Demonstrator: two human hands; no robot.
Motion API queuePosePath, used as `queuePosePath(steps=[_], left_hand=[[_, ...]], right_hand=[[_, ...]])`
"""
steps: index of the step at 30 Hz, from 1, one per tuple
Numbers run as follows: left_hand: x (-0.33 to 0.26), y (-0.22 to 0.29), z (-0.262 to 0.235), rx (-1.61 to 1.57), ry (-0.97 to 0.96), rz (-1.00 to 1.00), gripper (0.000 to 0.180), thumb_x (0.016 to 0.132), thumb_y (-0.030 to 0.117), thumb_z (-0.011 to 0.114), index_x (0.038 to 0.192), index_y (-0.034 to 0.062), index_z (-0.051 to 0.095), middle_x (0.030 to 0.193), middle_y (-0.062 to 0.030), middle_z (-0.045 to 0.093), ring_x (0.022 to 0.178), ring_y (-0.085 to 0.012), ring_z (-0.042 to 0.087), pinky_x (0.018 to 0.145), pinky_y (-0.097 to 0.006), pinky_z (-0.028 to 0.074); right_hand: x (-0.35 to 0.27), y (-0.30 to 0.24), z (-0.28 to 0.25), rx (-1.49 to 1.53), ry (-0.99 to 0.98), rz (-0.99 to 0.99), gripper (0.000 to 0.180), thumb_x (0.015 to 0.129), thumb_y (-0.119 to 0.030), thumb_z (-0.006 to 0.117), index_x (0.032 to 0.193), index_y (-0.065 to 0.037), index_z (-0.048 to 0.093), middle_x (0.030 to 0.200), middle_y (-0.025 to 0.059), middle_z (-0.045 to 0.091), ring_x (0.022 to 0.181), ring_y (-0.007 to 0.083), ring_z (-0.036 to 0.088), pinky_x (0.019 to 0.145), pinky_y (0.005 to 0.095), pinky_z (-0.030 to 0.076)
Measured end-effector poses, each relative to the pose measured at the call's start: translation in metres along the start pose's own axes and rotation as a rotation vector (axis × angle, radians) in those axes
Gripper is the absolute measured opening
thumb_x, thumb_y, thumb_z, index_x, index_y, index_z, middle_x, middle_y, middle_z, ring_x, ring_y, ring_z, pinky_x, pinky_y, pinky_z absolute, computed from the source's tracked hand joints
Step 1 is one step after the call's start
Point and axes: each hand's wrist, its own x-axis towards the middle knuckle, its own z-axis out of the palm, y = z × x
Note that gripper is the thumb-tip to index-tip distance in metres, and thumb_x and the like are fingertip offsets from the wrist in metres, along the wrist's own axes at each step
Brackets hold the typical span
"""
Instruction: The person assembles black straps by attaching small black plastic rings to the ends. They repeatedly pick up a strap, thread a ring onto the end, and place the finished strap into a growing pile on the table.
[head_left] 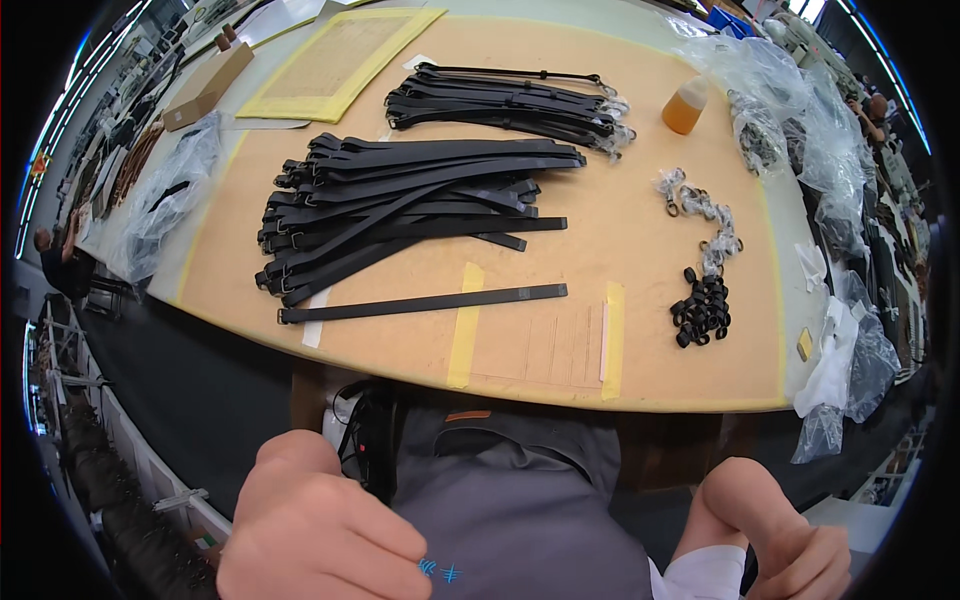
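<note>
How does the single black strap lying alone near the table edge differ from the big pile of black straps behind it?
The single black strap lies alone, flat and straight on the tan table top; the pile of black straps holds many, overlapping and crossing at angles. The single strap sits nearer the person, the pile farther back. Both are black, long and narrow, and neither is touched by the hands.
</note>
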Motion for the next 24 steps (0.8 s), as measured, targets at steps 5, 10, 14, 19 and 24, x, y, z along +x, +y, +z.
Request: queuePosePath(steps=[5, 10, 14, 19, 24], left_hand=[[0.004, 0.0, 0.022, -0.076, 0.063, -0.017, 0.037, 0.094, 0.015, 0.061, 0.061, 0.0009, 0.055, 0.064, -0.0105, 0.054, 0.049, -0.0183, 0.049, 0.042, -0.029, 0.035], [-0.001, 0.001, 0.022, -0.064, 0.066, -0.023, 0.024, 0.08, 0.007, 0.065, 0.061, 0.0004, 0.053, 0.065, -0.0101, 0.054, 0.049, -0.0187, 0.05, 0.043, -0.03, 0.039], [-0.003, 0.0, 0.016, -0.008, -0.044, 0.002, 0.014, 0.065, 0.002, 0.065, 0.06, -0.0003, 0.052, 0.064, -0.0095, 0.054, 0.05, -0.0194, 0.052, 0.045, -0.03, 0.045], [-0.003, -0.011, 0.013, 0.039, 0.003, -0.016, 0.012, 0.067, -0.001, 0.066, 0.063, -0.0015, 0.054, 0.063, -0.0103, 0.054, 0.05, -0.0201, 0.054, 0.045, -0.03, 0.044], [0.003, -0.021, 0.009, -0.007, -0.025, -0.024, 0.01, 0.068, -0.002, 0.066, 0.065, -0.002, 0.056, 0.063, -0.0109, 0.055, 0.049, -0.0198, 0.053, 0.044, -0.029, 0.043]], right_hand=[[-0.005, 0.003, -0.006, 0.102, -0.106, -0.132, 0.018, 0.078, 0.006, 0.058, 0.068, -0.008, 0.054, 0.061, 0.0008, 0.057, 0.047, 0.0094, 0.055, 0.042, 0.0232, 0.032], [-0.019, 0.002, 0.011, 0.161, -0.007, -0.206, 0.024, 0.071, 0.016, 0.056, 0.064, -0.005, 0.051, 0.056, 0.003, 0.055, 0.044, 0.0095, 0.053, 0.04, 0.0234, 0.031], [-0.013, 0.01, 0.006, 0.084, -0.046, -0.311, 0.025, 0.074, 0.013, 0.057, 0.06, -0.007, 0.051, 0.055, 0.0008, 0.054, 0.045, 0.0083, 0.052, 0.042, 0.0231, 0.031], [-0.019, 0.018, -0.003, -0.03, 0.056, -0.338, 0.023, 0.085, -0.009, 0.06, 0.062, -0.01, 0.057, 0.055, -0.0046, 0.052, 0.046, 0.006, 0.05, 0.048, 0.0204, 0.03], [-0.038, 0.034, -0.015, -0.02, 0.107, -0.202, 0.015, 0.087, -0.014, 0.065, 0.072, -0.011, 0.064, 0.056, -0.0044, 0.054, 0.047, 0.0067, 0.051, 0.048, 0.0206, 0.032]])
